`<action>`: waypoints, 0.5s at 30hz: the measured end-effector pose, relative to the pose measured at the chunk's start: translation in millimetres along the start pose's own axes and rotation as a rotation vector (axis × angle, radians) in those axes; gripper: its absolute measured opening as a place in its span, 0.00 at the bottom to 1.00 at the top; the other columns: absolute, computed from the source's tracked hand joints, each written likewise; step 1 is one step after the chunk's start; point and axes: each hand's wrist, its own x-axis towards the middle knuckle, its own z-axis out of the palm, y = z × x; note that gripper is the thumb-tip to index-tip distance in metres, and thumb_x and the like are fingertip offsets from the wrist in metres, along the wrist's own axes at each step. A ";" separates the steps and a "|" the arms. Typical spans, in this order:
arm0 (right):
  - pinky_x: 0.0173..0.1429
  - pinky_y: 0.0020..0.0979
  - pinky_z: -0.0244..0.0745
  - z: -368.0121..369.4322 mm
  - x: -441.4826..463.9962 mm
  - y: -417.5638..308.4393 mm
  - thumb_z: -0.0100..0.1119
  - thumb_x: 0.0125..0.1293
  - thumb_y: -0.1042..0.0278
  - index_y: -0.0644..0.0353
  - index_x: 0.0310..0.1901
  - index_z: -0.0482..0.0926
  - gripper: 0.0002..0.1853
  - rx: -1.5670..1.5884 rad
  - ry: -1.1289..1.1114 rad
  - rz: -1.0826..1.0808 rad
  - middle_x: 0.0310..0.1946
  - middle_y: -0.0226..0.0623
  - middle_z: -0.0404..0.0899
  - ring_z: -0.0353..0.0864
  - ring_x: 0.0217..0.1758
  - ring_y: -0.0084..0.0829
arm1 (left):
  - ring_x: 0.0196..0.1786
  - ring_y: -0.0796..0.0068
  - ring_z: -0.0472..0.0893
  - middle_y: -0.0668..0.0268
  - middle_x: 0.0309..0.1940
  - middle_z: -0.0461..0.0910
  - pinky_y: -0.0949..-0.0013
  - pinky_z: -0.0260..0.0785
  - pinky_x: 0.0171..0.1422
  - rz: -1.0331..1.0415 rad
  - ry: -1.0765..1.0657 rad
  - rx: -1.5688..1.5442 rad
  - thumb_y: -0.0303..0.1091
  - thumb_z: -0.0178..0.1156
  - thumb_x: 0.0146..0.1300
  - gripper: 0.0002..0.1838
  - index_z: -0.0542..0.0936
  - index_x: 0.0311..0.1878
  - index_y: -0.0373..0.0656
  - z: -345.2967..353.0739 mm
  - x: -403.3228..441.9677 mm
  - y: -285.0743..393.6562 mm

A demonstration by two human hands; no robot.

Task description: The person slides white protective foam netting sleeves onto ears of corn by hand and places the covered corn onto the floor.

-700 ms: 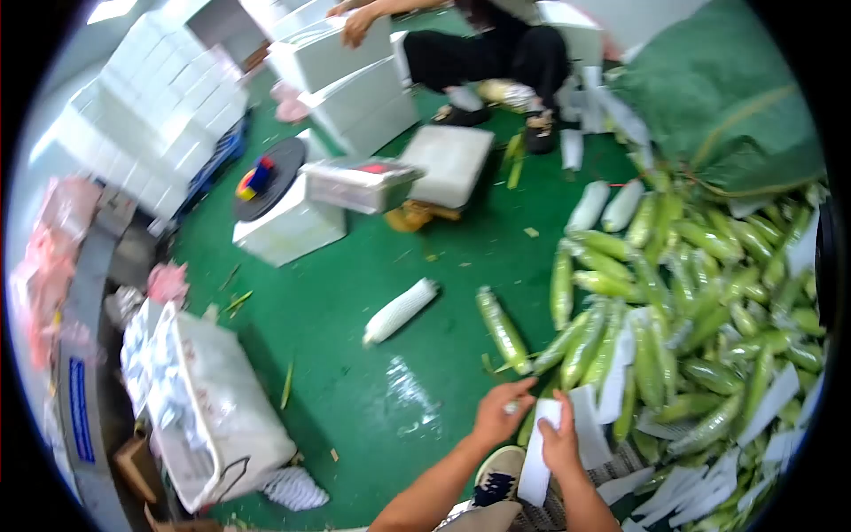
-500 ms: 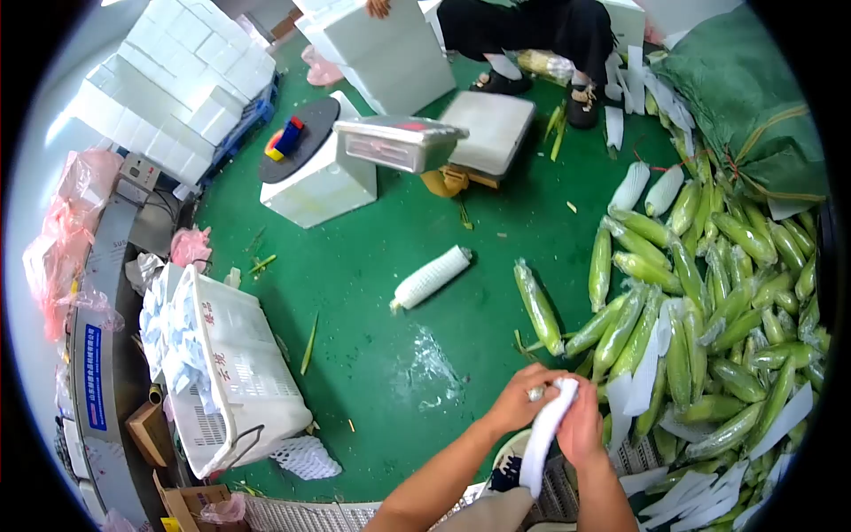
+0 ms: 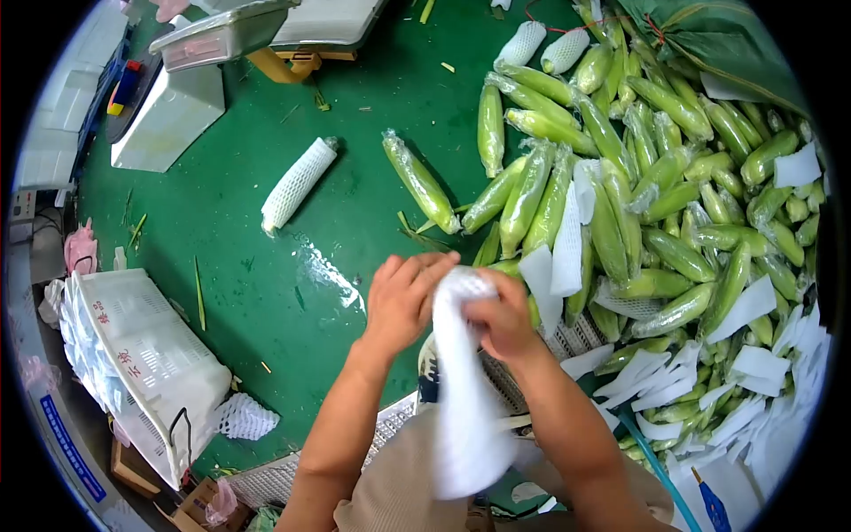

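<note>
In front of my lap a white foam net sleeve hangs down, its lower part smeared by motion. My right hand is closed around the top end of it. On the other side of that end, my left hand pinches the edge, fingers bent toward the right hand. Whether anything is inside the sleeve's top is hidden. Just beyond my hands lies a plastic-wrapped corn cob in green husk. Left of that cob is another cob in a white foam net.
A big pile of wrapped corn fills the right side, with loose white foam sleeves scattered over it. At left stands a white plastic basket. Farther off are a foam box and a scale. A blue-handled tool lies at lower right.
My view has turned down and to the right. Both hands keep hold of the sleeve's top, while its body now hangs wider and swings. The cobs on the floor lie unchanged.
</note>
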 end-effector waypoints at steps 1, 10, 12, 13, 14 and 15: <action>0.38 0.25 0.71 2.9 6.6 5.8 0.64 0.56 0.72 0.60 0.38 0.74 0.10 0.135 0.003 0.039 0.36 0.29 0.78 0.76 0.35 0.23 | 0.45 0.59 0.76 0.66 0.53 0.82 0.63 0.70 0.51 -0.015 -0.048 -0.156 0.24 0.61 0.54 0.18 0.84 0.49 0.47 2.0 -5.1 -3.0; 0.54 0.31 0.79 7.4 36.8 51.7 0.57 0.73 0.68 0.61 0.58 0.72 0.15 0.325 0.240 -0.101 0.47 0.37 0.79 0.80 0.48 0.28 | 0.67 0.67 0.70 0.67 0.62 0.75 0.55 0.53 0.74 -0.761 0.245 -1.530 0.45 0.51 0.76 0.17 0.78 0.58 0.45 19.4 -33.1 16.4; 0.49 0.27 0.78 10.4 38.3 59.5 0.60 0.72 0.70 0.60 0.56 0.74 0.14 0.293 0.312 -0.062 0.44 0.34 0.80 0.80 0.44 0.24 | 0.68 0.68 0.70 0.66 0.61 0.76 0.54 0.54 0.74 -0.966 0.460 -1.693 0.45 0.51 0.77 0.17 0.75 0.59 0.45 35.7 -41.0 10.3; 0.49 0.26 0.78 13.4 39.2 61.0 0.61 0.72 0.71 0.59 0.56 0.75 0.13 0.290 0.335 -0.066 0.43 0.34 0.80 0.79 0.43 0.23 | 0.66 0.67 0.72 0.65 0.59 0.77 0.54 0.60 0.73 -1.024 0.538 -1.718 0.45 0.49 0.78 0.17 0.73 0.59 0.45 37.6 -41.7 6.4; 0.48 0.25 0.77 15.8 39.9 62.7 0.61 0.72 0.71 0.59 0.55 0.75 0.13 0.288 0.357 -0.072 0.43 0.33 0.80 0.79 0.43 0.23 | 0.65 0.66 0.74 0.64 0.59 0.77 0.55 0.62 0.72 -1.037 0.589 -1.691 0.44 0.49 0.77 0.17 0.73 0.59 0.45 46.2 -44.7 -0.9; 0.47 0.22 0.76 10.0 45.3 79.1 0.61 0.72 0.72 0.58 0.54 0.76 0.11 0.286 0.362 -0.072 0.41 0.32 0.80 0.78 0.41 0.21 | 0.64 0.65 0.75 0.63 0.59 0.77 0.55 0.64 0.71 -1.051 0.642 -1.661 0.43 0.50 0.77 0.16 0.73 0.59 0.45 59.2 -50.2 -10.9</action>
